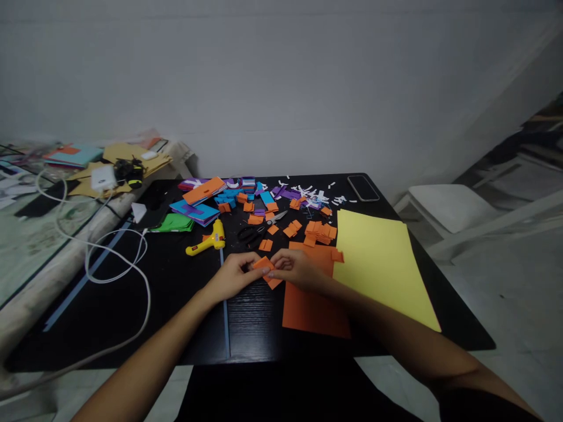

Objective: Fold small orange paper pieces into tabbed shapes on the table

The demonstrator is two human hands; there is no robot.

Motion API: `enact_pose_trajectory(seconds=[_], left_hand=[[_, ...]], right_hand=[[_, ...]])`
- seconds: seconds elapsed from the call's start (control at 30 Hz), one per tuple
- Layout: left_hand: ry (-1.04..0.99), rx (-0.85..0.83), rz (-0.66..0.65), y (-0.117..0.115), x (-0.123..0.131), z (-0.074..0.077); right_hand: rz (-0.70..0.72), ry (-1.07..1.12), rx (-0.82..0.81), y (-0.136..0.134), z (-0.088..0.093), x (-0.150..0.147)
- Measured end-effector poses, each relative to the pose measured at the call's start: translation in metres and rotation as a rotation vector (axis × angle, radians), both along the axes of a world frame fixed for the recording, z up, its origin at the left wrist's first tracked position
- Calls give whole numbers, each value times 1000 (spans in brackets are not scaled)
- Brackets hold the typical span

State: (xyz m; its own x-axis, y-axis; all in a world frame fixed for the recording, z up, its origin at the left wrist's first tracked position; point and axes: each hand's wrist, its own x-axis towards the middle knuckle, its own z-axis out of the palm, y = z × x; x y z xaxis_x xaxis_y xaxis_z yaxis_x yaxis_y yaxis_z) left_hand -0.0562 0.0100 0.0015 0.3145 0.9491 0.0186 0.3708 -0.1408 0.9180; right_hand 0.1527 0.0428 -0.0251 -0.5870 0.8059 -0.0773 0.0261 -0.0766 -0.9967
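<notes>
Between both hands, over the black table's middle, is a small folded orange paper piece [266,272]. My left hand [235,274] pinches its left side, and my right hand [295,268] grips its right side with thumb and fingers. Under my right hand and forearm lies a larger orange sheet [314,305], partly hidden. Beyond the hands, black-handled scissors [264,227] lie among several small folded orange pieces [320,232]. A yellow glue gun [209,238] rests on its side behind my left hand.
Yellow sheets [382,258] cover the table's right part. At the back are white paper scraps [310,193], a phone [363,188] and coloured paper stacks [196,211]. A white cable [147,293] loops over the left side. A white chair [444,208] stands at the right.
</notes>
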Motion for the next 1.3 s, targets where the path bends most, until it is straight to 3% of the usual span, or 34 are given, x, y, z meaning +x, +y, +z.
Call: enact_pose_trajectory(seconds=[0.07,0.17,0.33,0.4,0.53,0.67,0.9,1.17,1.3], left_hand=[[20,12,-16,0,0,-1],[34,23,-7,0,1,-3],[67,-7,5,-1,2,-5],[88,-4,-6,-2,2,-6],[126,18,-34,-2,3,-6],[135,44,-35,-2,3,-5],[156,89,-32,-3,1,-3],[171,126,-34,-2,3,-2],[169,137,-34,-2,3,-2]], right_hand=[[32,-36,51,-1,3,2],[34,-181,283,8,23,14],[-339,-538,554,57,64,63],[-444,-762,535,78,69,81],[-367,-946,334,104,64,96],[-318,-885,298,108,60,94],[-334,-858,332,104,68,96],[-196,-910,295,97,65,98],[-234,-859,313,96,64,99]])
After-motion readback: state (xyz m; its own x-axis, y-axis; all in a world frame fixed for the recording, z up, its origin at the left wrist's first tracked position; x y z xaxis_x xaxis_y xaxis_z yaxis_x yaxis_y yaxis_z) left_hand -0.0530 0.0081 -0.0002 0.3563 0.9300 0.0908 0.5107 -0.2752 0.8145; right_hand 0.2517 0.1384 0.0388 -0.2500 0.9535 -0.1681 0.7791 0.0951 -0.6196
